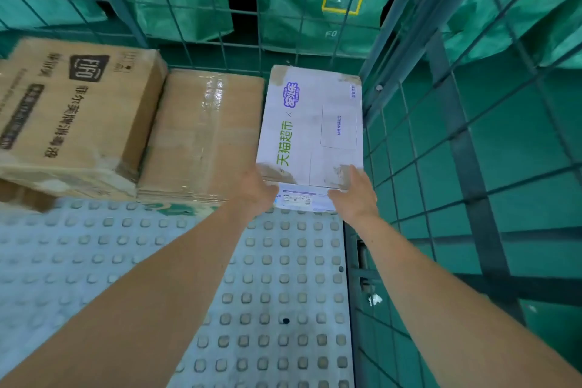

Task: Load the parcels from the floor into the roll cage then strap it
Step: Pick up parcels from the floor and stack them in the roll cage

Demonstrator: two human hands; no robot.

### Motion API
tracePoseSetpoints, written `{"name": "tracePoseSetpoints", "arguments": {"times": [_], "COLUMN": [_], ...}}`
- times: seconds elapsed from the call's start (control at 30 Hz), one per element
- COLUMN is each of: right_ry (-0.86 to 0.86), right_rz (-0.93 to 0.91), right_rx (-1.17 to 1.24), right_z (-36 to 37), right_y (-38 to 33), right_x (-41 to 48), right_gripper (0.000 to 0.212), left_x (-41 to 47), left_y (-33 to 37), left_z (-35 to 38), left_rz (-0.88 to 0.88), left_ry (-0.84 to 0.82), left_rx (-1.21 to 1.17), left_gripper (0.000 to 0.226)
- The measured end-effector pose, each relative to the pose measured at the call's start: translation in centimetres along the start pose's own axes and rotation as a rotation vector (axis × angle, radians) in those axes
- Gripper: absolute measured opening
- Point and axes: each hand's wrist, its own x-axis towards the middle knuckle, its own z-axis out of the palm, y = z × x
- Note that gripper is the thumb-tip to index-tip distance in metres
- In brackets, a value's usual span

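Both arms stretch straight into the roll cage [409, 142] — left hand [256, 187] and right hand [354, 195] grip the near corners of a white printed parcel [311, 123], lying in the cage's far right corner beside a taped brown carton [201, 132].

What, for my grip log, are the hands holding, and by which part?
The white box, by its near end: left hand at the left corner, right hand at the right corner.
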Motion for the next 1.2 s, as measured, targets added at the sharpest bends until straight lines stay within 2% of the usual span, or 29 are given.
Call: {"name": "tracePoseSetpoints", "arguments": {"times": [0.03,0.1,0.2,0.33,0.43,0.57,0.67,0.83,1.03,1.2], "right_ry": [-0.004,-0.026,-0.051,-0.085,-0.089,-0.120,-0.174,-0.241,-0.416,-0.561], "right_rz": [-0.017,-0.027,-0.022,-0.015,-0.042,-0.082,-0.137,-0.287,-0.392,-0.557], "right_rx": [0.018,0.042,0.060,0.147,0.234,0.331,0.380,0.313,0.234,0.146], "right_z": [-0.3,-0.8,-1.6,-2.4,-2.2,-1.5,-0.2,4.3,10.5,16.5], "right_y": [-0.3,-1.2,-3.0,-6.3,-8.8,-11.7,-13.3,-15.2,-17.5,-19.6], "right_x": [-1.2,-3.8,-8.4,-16.0,-22.7,-32.9,-40.3,-50.7,-62.0,-69.2], "right_gripper": [0.062,0.072,0.076,0.069,0.066,0.063,0.053,0.058,0.061,0.060], "left_x": [-1.1,-3.2,-8.3,-15.8,-21.1,-30.8,-38.3,-49.6,-60.4,-67.8], "left_y": [-0.2,-0.8,-0.9,-1.8,-3.6,-6.5,-9.4,-16.4,-26.2,-33.1], "left_z": [-0.5,-1.4,-3.7,-7.5,-10.9,-16.2,-19.8,-24.6,-27.9,-29.7], "left_rz": [0.028,0.064,0.036,-0.010,-0.049,-0.011,-0.017,-0.056,-0.163,-0.246], "left_ry": [-0.012,-0.057,-0.046,0.005,-0.004,0.050,0.148,0.337,0.472,0.618], "left_rx": [0.000,-0.013,-0.145,-0.304,-0.354,-0.386,-0.458,-0.525,-0.634,-0.718], "left_gripper": [0.032,0.033,0.017,0.026,0.048,0.051,0.045,0.044,0.044,0.045]}}
